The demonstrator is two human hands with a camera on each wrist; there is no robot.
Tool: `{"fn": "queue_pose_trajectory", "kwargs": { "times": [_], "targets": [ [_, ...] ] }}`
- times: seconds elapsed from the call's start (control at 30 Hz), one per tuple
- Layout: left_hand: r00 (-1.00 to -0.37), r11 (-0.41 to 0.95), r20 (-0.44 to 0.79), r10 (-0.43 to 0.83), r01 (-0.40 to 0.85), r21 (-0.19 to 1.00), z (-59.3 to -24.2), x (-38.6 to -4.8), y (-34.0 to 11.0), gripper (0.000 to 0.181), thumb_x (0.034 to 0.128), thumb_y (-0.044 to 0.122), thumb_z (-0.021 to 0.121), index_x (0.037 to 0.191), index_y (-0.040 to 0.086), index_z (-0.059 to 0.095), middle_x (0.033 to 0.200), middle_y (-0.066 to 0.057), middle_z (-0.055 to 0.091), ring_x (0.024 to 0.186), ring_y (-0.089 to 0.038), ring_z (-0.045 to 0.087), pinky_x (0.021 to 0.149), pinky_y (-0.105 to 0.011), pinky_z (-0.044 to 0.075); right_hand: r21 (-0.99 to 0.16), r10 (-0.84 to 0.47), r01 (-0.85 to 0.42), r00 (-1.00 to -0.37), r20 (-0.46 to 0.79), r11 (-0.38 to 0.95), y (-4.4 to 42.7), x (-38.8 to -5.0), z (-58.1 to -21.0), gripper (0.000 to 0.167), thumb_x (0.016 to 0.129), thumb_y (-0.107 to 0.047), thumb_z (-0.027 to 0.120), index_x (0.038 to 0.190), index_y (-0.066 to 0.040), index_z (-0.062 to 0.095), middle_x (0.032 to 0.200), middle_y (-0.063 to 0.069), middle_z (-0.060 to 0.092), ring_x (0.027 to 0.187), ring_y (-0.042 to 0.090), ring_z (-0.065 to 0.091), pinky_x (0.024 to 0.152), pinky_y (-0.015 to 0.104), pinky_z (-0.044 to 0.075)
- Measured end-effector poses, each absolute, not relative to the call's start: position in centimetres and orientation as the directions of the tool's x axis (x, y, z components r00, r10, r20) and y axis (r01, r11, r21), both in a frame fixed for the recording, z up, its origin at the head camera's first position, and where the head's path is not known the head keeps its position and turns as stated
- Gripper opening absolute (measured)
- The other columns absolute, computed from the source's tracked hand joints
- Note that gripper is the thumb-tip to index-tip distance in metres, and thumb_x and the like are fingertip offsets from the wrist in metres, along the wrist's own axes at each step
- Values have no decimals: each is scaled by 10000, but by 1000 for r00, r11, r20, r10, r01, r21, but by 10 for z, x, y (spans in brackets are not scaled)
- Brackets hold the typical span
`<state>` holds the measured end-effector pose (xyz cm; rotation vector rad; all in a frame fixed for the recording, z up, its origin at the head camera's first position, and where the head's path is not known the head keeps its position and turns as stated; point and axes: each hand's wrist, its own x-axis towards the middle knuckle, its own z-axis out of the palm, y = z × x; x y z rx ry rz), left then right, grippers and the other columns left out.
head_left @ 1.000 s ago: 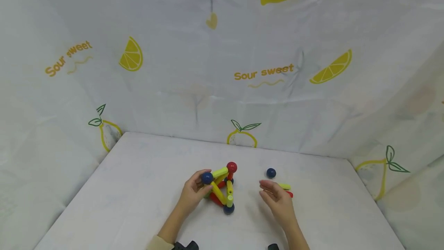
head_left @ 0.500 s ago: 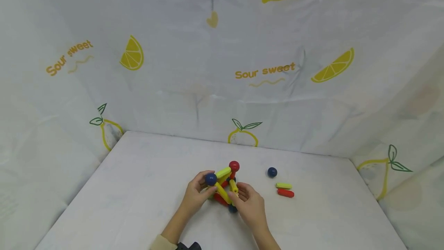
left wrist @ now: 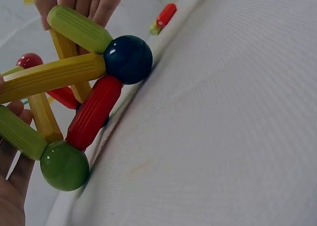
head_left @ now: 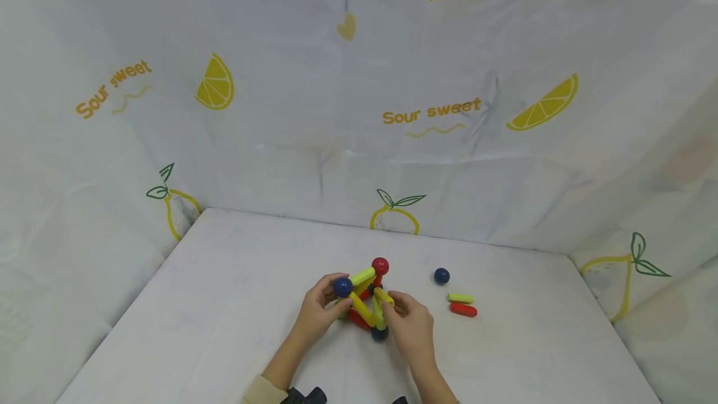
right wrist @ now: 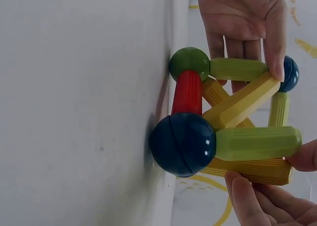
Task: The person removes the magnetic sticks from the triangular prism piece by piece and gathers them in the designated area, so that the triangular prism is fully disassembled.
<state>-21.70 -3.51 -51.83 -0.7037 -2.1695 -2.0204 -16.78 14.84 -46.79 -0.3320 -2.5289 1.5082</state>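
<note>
Pinching one yellow rod (head_left: 385,295) is the right hand (head_left: 414,327) — the left hand (head_left: 315,312) grips one rod frame (head_left: 362,310).

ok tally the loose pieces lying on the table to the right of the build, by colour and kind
Blue ball: 1
Light green rod: 1
Red rod: 1
Total: 3

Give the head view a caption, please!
Left grip holds a ball-and-stick frame, right grip pinches a yellow stick.
</note>
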Motion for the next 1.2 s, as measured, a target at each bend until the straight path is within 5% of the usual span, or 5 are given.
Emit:
{"fn": "queue_pose_trajectory", "kwargs": {
  "times": [0.43,0.67,0.87,1.1,1.2],
  "targets": [
    [-888,0,352,294,368,930,-491,-206,-38,442,864,46,667,1250,-82,495,1194,-210,630,1050,-4,599,934,-233,505,-935,241,157,-967,-80,319,188,-181,-480,296,905,-217,608,1136,-41,669,1108,122,691,986,212,679,911,368,534],
    [-891,-6,354,282,368,930,-497,-207,-37,441,862,44,669,1248,-78,494,1195,-205,632,1051,-21,606,936,-243,506,-985,135,171,-976,-169,3,209,-186,-483,356,938,-146,582,1235,50,582,1248,194,597,993,177,674,841,258,549],
    [-886,-16,352,302,364,931,-489,-204,-37,445,863,28,661,1246,-113,482,1197,-229,623,1043,11,596,931,-224,503,-994,153,78,-984,-88,-73,244,-181,-478,429,901,-115,633,1238,127,522,1057,37,666,943,101,669,844,228,546],
    [-888,-15,360,287,371,928,-488,-204,-38,433,858,22,665,1242,-86,498,1190,-222,627,1045,-5,602,936,-216,498,-982,242,-34,-970,-13,-186,314,-173,-476,149,901,-87,634,1039,-117,681,973,-99,693,899,34,665,800,175,546],
    [-894,-13,347,285,358,934,-489,-204,-39,429,857,26,667,1243,-68,504,1192,-221,626,1043,0,600,940,-215,494,-960,279,-58,-960,-22,-272,348,-169,-480,152,889,-52,637,992,-144,702,970,-83,688,888,40,679,794,182,548]
  ]
}}
